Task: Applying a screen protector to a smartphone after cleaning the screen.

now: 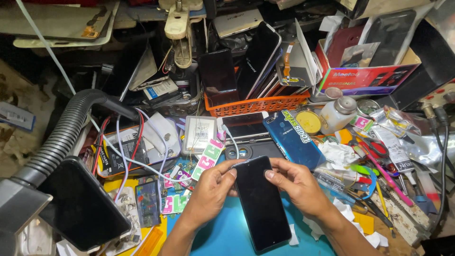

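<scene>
With your left hand (213, 187) and right hand (295, 184) both pinching the top corners of the black smartphone (260, 204) lying over the blue mat (222, 232), keep your thumb pressure even along its upper edge.

Both forearms enter from the lower edge and converge toward the centre, wrists bare. Left hand (211, 189): palm turned inward, fingers curled, thumb extended to the right with its tip pressing on a flat dark surface, index finger bent above it. Right hand (296, 182): mirrors the left, knuckles uppermost, thumb pointing left and pressed flat, remaining fingers wrapped behind and largely hidden. The two thumbs lie near each other, tips apart. Both hands are closed in a pinching grip.
</scene>
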